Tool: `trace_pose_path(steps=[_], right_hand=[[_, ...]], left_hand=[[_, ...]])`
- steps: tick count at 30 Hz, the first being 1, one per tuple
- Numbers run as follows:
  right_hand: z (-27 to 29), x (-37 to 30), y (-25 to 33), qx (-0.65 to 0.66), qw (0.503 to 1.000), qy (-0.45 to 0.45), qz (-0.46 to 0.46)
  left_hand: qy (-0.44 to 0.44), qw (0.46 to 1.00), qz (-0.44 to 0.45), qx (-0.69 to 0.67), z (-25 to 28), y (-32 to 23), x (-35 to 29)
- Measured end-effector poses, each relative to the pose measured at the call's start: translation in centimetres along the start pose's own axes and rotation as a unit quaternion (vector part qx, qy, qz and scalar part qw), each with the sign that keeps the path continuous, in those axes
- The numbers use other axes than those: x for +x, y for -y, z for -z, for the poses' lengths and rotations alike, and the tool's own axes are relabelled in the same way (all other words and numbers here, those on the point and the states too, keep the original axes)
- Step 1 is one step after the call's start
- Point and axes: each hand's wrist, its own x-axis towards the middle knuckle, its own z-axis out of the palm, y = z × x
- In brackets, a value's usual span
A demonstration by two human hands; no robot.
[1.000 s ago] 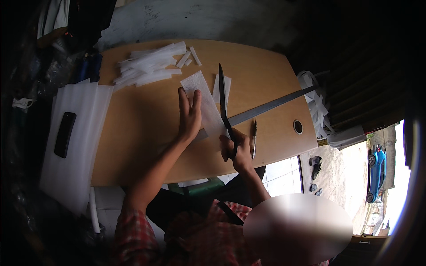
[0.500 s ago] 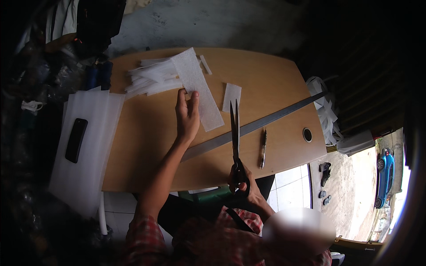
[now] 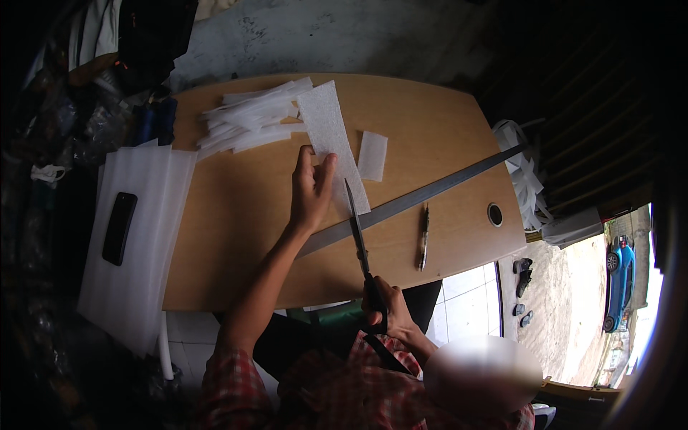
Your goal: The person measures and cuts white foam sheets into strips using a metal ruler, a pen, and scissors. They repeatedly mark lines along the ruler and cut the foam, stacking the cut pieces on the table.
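Note:
My left hand (image 3: 313, 188) pinches a white foam strip (image 3: 327, 118) by its left edge, thumb on top, and holds it over the table. My right hand (image 3: 394, 312) is closed round the handles of black scissors (image 3: 362, 251). The scissor blades look nearly together and lie across the strip's lower end; whether they are cutting into it I cannot tell. A small white foam piece (image 3: 373, 155) lies just right of the strip. Below both runs a long grey metal ruler (image 3: 444, 188), slanting across the table.
On the wooden table (image 3: 430, 107) lie a heap of white foam strips (image 3: 251, 118) and a pen (image 3: 424, 240). A black phone (image 3: 120, 229) rests on stacked foam sheets (image 3: 154, 215) at the left edge. White offcuts (image 3: 527, 179) hang beyond the right edge.
The scissors have swung left onto the strip's lower end, their blades closer together. My left hand and the strip have shifted slightly right, and the strip stands more upright in view.

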Motion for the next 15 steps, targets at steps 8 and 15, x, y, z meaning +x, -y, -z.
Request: trace_pose_path(steps=[8,15], right_hand=[[-1.0,-0.3,-0.9,0.003,0.999,-0.045,0.017],[-0.8,-0.2,-0.6,-0.019,0.995,-0.097,0.019]], left_hand=[[-0.011,0.999,-0.004,-0.053,-0.3,-0.2,0.2],[0.089,0.986,0.132,-0.043,-0.2,-1.1,-0.3]])
